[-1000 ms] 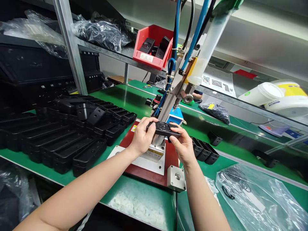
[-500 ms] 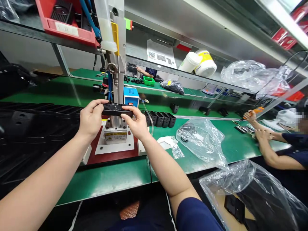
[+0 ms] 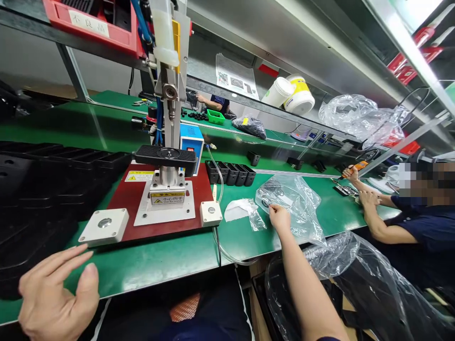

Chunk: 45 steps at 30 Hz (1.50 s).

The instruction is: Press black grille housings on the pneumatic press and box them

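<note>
The black ribbed part (image 3: 167,154) with a round recess rests on top of the press's metal fixture (image 3: 168,177), and neither hand touches it. My left hand (image 3: 59,293) is open with fingers spread, low at the left beside a white button box (image 3: 104,226). To the right, my right hand (image 3: 279,218) has its fingers pinched together at the clear plastic bag (image 3: 302,201). Thin black rings show in the bag close to the fingertips. What the pinch holds is too small to make out.
Black trays (image 3: 42,189) are stacked left of the press. Several black housings (image 3: 231,174) stand in a row behind a second button box (image 3: 211,214). White paper (image 3: 236,210) lies near the bag. At right, a co-worker's hand (image 3: 351,173) holds an orange tool.
Both hands have let go of the ribbed part, which now sits on the fixture. My left hand moved down and left; my right hand moved right to the bag.
</note>
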Available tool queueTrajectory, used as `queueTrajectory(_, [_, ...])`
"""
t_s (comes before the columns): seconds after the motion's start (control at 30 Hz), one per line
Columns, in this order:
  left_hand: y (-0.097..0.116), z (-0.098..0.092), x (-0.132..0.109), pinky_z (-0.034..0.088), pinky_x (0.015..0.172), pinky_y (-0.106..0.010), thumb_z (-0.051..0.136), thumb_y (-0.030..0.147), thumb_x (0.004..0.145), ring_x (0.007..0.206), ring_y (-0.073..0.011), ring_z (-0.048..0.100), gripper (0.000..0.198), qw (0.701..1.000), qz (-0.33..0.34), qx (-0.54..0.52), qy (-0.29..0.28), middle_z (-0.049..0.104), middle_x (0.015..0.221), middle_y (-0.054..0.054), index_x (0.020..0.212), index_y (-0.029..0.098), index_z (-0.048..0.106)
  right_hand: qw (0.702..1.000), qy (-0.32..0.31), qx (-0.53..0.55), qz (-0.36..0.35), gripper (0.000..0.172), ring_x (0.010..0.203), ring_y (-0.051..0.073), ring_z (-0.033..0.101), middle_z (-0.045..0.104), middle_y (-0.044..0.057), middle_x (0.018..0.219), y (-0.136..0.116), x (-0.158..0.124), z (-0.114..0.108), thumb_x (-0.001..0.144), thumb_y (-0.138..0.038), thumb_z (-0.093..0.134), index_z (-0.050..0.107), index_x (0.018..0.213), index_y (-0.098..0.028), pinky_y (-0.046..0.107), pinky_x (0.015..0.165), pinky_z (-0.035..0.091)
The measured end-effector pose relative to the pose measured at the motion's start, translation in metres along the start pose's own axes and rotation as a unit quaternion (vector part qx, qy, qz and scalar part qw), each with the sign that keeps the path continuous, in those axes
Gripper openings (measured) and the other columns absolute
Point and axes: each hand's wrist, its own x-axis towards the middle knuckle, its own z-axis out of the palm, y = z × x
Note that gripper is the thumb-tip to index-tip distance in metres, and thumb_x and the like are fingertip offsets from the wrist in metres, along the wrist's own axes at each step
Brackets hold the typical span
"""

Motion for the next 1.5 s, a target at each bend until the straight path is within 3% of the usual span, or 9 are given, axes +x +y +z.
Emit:
queueTrajectory(0.17, [-0.021, 0.01, -0.016, 0.052, 0.082, -0.046, 0.066, 0.024, 0.076, 0.085, -0.03, 0.069, 0.014, 0.967, 0.207, 0.15, 0.015, 0.073, 0.09, -0.013, 0.089, 0.018, 0.067, 0.994, 0.0, -0.107, 0.028, 0.023, 0.108, 0.022, 0.059, 0.061, 0.008, 0.12, 0.021, 0.019, 0.012, 0.093, -0.032, 0.063, 0.064, 0.109, -0.016, 0.045, 0.096, 0.047])
queueTrajectory(0.33, [-0.023, 0.009, -0.013, 0.052, 0.085, -0.043, 0.068, 0.019, 0.078, 0.088, -0.0281, 0.068, 0.015, 0.964, 0.212, 0.16, 0.01, 0.071, 0.094, -0.016, 0.091, 0.012, 0.066, 0.99, -0.003, -0.143, -0.007, 0.018, 0.101, 0.02, 0.06, 0.064, 0.007, 0.111, 0.015, 0.023, 0.012, 0.092, -0.032, 0.063, 0.066, 0.096, -0.015, 0.041, 0.091, 0.049])
queueTrajectory(0.5, [-0.02, 0.009, -0.015, 0.052, 0.09, -0.043, 0.069, 0.014, 0.077, 0.094, -0.0262, 0.067, 0.017, 0.968, 0.197, 0.153, -0.005, 0.07, 0.099, -0.012, 0.094, 0.014, 0.066, 0.989, -0.018, -0.132, -0.065, 0.014, 0.073, 0.021, 0.064, 0.068, 0.006, 0.076, 0.007, 0.025, -0.023, 0.084, -0.027, 0.063, 0.07, 0.08, -0.016, 0.036, 0.073, 0.049])
queueTrajectory(0.6, [-0.014, 0.011, -0.015, 0.051, 0.091, -0.044, 0.067, 0.01, 0.078, 0.097, -0.0264, 0.065, 0.018, 0.971, 0.185, 0.149, -0.015, 0.068, 0.101, -0.012, 0.096, 0.015, 0.065, 0.987, -0.035, -0.102, -0.119, 0.017, 0.069, 0.023, 0.065, 0.069, 0.006, 0.071, -0.026, 0.019, -0.044, 0.081, -0.03, 0.062, 0.072, 0.077, -0.017, 0.035, 0.069, 0.05])
queueTrajectory(0.7, [-0.009, 0.013, -0.014, 0.051, 0.091, -0.043, 0.065, 0.007, 0.079, 0.1, -0.0259, 0.064, 0.021, 0.974, 0.178, 0.139, -0.03, 0.067, 0.103, -0.011, 0.098, 0.016, 0.064, 0.97, -0.019, -0.018, -0.244, 0.023, 0.084, 0.021, 0.067, 0.073, 0.005, 0.091, -0.094, -0.006, -0.05, 0.085, -0.04, 0.059, 0.073, 0.09, -0.021, 0.031, 0.074, 0.051])
queueTrajectory(0.83, [-0.009, 0.013, -0.012, 0.051, 0.09, -0.043, 0.062, 0.003, 0.08, 0.101, -0.0249, 0.062, 0.025, 0.977, 0.169, 0.127, -0.034, 0.065, 0.103, -0.01, 0.1, 0.017, 0.062, 0.808, 0.082, 0.174, -0.558, 0.011, 0.086, 0.018, 0.066, 0.07, 0.004, 0.093, -0.206, -0.065, -0.036, 0.091, -0.026, 0.062, 0.072, 0.091, -0.023, 0.03, 0.079, 0.052])
queueTrajectory(0.97, [-0.011, 0.011, -0.012, 0.051, 0.09, -0.044, 0.06, 0.001, 0.081, 0.104, -0.0242, 0.06, 0.025, 0.98, 0.156, 0.117, -0.028, 0.064, 0.105, -0.01, 0.101, 0.016, 0.061, 0.717, 0.123, 0.139, -0.672, 0.015, 0.088, 0.018, 0.065, 0.07, 0.007, 0.097, -0.283, -0.09, -0.009, 0.094, -0.019, 0.056, 0.071, 0.097, -0.021, 0.031, 0.078, 0.053])
queueTrajectory(1.27, [-0.01, 0.013, -0.014, 0.051, 0.09, -0.043, 0.06, -0.001, 0.081, 0.106, -0.0239, 0.058, 0.025, 0.981, 0.156, 0.112, -0.024, 0.064, 0.105, -0.01, 0.101, 0.015, 0.061, 0.75, 0.116, 0.053, -0.649, 0.019, 0.087, 0.021, 0.062, 0.069, 0.007, 0.093, -0.301, -0.082, 0.011, 0.097, -0.024, 0.052, 0.07, 0.094, -0.019, 0.036, 0.08, 0.052])
queueTrajectory(1.5, [-0.012, 0.015, -0.015, 0.052, 0.089, -0.043, 0.06, 0.001, 0.082, 0.105, -0.0239, 0.059, 0.025, 0.98, 0.155, 0.123, -0.021, 0.064, 0.105, -0.009, 0.101, 0.017, 0.061, 0.725, 0.061, -0.065, -0.683, 0.044, 0.129, 0.028, 0.05, 0.053, 0.017, 0.14, -0.311, -0.091, 0.015, 0.1, -0.037, 0.046, 0.05, 0.136, -0.013, 0.043, 0.095, 0.047])
